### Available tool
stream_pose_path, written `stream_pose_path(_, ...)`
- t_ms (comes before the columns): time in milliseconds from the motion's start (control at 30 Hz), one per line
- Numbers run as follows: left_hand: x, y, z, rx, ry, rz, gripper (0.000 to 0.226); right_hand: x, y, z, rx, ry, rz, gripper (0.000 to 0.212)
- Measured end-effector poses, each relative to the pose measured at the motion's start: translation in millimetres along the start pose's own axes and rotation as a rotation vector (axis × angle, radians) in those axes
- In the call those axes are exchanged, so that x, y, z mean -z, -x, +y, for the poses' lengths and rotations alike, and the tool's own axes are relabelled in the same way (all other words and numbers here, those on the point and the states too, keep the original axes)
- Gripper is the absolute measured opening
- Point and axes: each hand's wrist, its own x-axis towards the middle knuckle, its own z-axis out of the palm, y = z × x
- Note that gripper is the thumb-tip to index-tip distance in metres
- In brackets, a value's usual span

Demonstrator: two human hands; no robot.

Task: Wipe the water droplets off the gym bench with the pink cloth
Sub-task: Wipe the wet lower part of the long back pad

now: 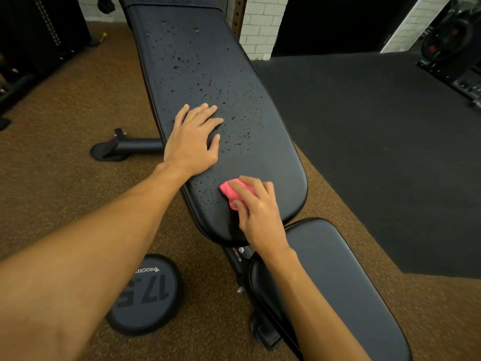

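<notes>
As the right hand [257, 207] pinches the pink cloth [229, 190], droplets [205, 190] sit just beyond its fingertips. Overlapping strokes toward the flat-fingered left hand [194, 142] seem best.

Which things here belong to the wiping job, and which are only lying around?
For the job: pink cloth, gripped by the right hand; bench back pad with water droplets; left hand resting on it.
Lying about: round weight marked 17.5; small yellow object on the floor.

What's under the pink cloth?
The pink cloth lies bunched on the black bench pad, held by the right hand. Beside it, water droplets show. Whether any drops sit beneath the cloth cannot be seen; cloth and hand cover that spot.
</notes>
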Motion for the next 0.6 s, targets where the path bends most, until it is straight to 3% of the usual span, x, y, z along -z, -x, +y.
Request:
stream_pose_path(333, 23.4, 7.9, -32.3, 0.112, -0.082, 0.057, 0.057, -8.7, -29.0, -5.1, -0.195, -0.034, 0.130, 0.035)
stream_pose_path(600, 5.4, 5.2, -30.2, 0.156, -0.036, 0.143, 0.053, -14.7, -8.6, -22.1, 0.078, -0.051, -0.001, 0.035)
